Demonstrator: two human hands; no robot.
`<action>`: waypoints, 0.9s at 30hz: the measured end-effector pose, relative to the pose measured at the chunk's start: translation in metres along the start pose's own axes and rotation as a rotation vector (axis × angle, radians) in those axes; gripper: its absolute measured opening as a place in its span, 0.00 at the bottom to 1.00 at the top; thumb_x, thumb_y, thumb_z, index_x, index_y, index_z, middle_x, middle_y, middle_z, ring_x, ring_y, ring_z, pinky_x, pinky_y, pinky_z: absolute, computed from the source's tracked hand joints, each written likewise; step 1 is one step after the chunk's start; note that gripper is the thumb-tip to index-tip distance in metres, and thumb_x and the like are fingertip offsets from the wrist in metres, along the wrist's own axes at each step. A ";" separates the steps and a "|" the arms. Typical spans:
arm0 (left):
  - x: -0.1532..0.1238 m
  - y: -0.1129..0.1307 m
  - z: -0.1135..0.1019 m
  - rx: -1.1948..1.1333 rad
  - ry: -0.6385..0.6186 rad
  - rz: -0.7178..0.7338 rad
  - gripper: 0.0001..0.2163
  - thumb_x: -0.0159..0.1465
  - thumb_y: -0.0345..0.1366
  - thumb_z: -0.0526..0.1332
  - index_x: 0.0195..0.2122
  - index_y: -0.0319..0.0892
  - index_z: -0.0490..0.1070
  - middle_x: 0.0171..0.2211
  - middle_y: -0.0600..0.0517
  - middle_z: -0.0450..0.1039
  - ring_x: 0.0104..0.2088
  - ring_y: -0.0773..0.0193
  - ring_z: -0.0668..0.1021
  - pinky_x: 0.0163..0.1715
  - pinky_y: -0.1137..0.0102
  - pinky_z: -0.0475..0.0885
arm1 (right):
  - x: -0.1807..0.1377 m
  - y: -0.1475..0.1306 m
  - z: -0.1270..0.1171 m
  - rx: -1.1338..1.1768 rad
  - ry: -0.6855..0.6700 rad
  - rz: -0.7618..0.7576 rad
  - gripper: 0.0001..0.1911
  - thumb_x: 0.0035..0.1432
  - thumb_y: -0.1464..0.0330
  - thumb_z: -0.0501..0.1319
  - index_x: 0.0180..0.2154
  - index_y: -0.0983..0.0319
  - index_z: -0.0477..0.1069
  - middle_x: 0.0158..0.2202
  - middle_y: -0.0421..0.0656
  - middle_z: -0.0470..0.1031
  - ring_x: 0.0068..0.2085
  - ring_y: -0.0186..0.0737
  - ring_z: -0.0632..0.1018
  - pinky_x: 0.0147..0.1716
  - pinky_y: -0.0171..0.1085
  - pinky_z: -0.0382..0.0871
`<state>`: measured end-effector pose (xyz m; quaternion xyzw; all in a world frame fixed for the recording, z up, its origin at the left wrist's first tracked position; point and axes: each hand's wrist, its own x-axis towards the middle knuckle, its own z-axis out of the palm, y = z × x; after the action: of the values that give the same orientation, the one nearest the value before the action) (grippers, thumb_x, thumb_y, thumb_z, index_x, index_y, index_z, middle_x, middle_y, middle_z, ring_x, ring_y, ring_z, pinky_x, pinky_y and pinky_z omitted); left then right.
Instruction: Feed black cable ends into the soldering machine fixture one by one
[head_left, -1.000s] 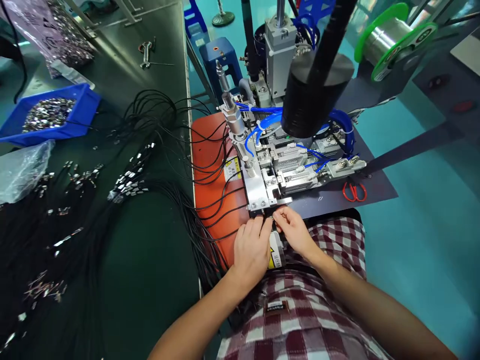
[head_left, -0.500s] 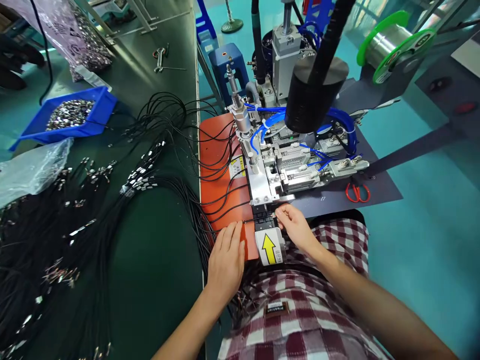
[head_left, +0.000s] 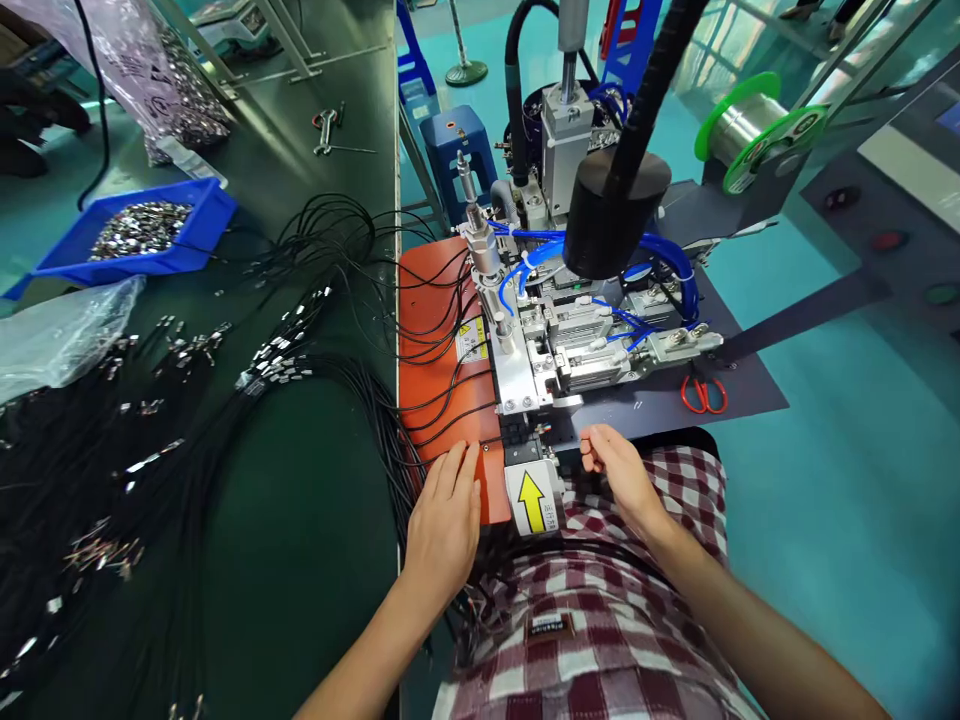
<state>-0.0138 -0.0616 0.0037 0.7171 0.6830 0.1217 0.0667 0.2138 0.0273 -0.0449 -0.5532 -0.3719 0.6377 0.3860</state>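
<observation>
My left hand (head_left: 444,515) lies flat on the orange plate (head_left: 427,345), fingers stretched out, fingertips beside a black cable (head_left: 491,440). That cable runs into the black holder (head_left: 523,453) at the near end of the machine, and its small wire end (head_left: 541,429) sticks out on the right side. My right hand (head_left: 616,462) is in the air right of the holder, fingers curled in and apart from the cable; nothing shows between them. Below the holder is a white label with a yellow arrow (head_left: 532,500). Several more black cables (head_left: 450,385) cross the plate into the machine.
The metal machine (head_left: 585,340) with blue air hoses stands ahead, under a black cylinder (head_left: 615,215). Red scissors (head_left: 703,394) lie to its right. On the dark green table (head_left: 300,520) are cable bundles (head_left: 277,360), a blue bin (head_left: 206,225) of metal parts and wrenches (head_left: 325,130).
My right hand has let go of the cable end and moved right, away from the holder. My left hand stays on the plate. The view has shifted slightly.
</observation>
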 end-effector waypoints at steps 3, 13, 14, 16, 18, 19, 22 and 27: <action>0.015 -0.006 0.001 -0.023 -0.013 0.009 0.22 0.68 0.30 0.48 0.63 0.40 0.56 0.62 0.40 0.59 0.61 0.51 0.64 0.57 0.52 0.66 | -0.002 -0.001 -0.002 0.014 0.003 0.003 0.20 0.55 0.51 0.61 0.33 0.62 0.71 0.27 0.38 0.67 0.24 0.32 0.67 0.24 0.33 0.60; 0.090 -0.052 -0.036 -0.416 0.003 0.161 0.13 0.67 0.27 0.44 0.45 0.39 0.66 0.51 0.42 0.68 0.54 0.61 0.71 0.52 0.63 0.69 | -0.015 -0.017 -0.013 0.006 0.081 -0.086 0.14 0.59 0.56 0.60 0.33 0.60 0.70 0.28 0.39 0.66 0.26 0.33 0.67 0.26 0.34 0.61; 0.084 -0.056 -0.044 -0.383 -0.021 0.195 0.12 0.67 0.27 0.45 0.46 0.40 0.66 0.49 0.43 0.69 0.52 0.62 0.72 0.51 0.63 0.70 | -0.020 -0.020 -0.016 -0.026 0.084 -0.104 0.13 0.60 0.56 0.59 0.34 0.59 0.70 0.28 0.39 0.67 0.26 0.33 0.67 0.27 0.35 0.62; 0.068 -0.062 -0.059 -0.190 -0.181 0.301 0.12 0.66 0.27 0.49 0.46 0.41 0.68 0.48 0.45 0.70 0.51 0.60 0.72 0.52 0.62 0.69 | -0.032 -0.029 -0.020 -0.121 0.057 -0.125 0.11 0.62 0.58 0.58 0.33 0.58 0.69 0.27 0.38 0.66 0.27 0.34 0.67 0.29 0.35 0.63; 0.054 -0.068 -0.067 0.060 -0.292 0.381 0.13 0.65 0.25 0.50 0.45 0.42 0.69 0.47 0.46 0.71 0.51 0.57 0.72 0.54 0.58 0.67 | -0.044 -0.040 -0.018 -0.207 -0.020 -0.128 0.12 0.63 0.58 0.57 0.32 0.58 0.68 0.26 0.38 0.66 0.27 0.35 0.67 0.29 0.35 0.63; 0.051 -0.070 -0.069 0.155 -0.328 0.408 0.13 0.65 0.24 0.50 0.45 0.42 0.70 0.47 0.46 0.72 0.50 0.56 0.72 0.55 0.57 0.65 | -0.048 -0.046 -0.015 -0.243 -0.064 -0.146 0.13 0.63 0.58 0.56 0.31 0.58 0.67 0.25 0.39 0.65 0.27 0.35 0.67 0.29 0.35 0.63; 0.055 -0.076 -0.073 0.233 -0.423 0.465 0.13 0.64 0.23 0.50 0.43 0.41 0.71 0.40 0.47 0.72 0.45 0.58 0.74 0.56 0.57 0.65 | -0.057 -0.059 0.001 -0.327 -0.213 -0.172 0.14 0.65 0.59 0.54 0.29 0.59 0.65 0.24 0.38 0.63 0.26 0.36 0.66 0.28 0.35 0.62; 0.075 -0.088 -0.092 -0.035 -0.487 0.496 0.09 0.66 0.31 0.55 0.41 0.46 0.74 0.39 0.52 0.75 0.44 0.63 0.75 0.64 0.54 0.52 | -0.058 -0.064 0.020 -0.402 -0.428 -0.168 0.12 0.66 0.61 0.53 0.32 0.59 0.65 0.27 0.37 0.64 0.28 0.34 0.66 0.28 0.33 0.62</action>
<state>-0.1200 0.0120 0.0757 0.8680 0.4498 -0.0288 0.2086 0.2045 0.0008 0.0393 -0.4389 -0.6082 0.6189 0.2332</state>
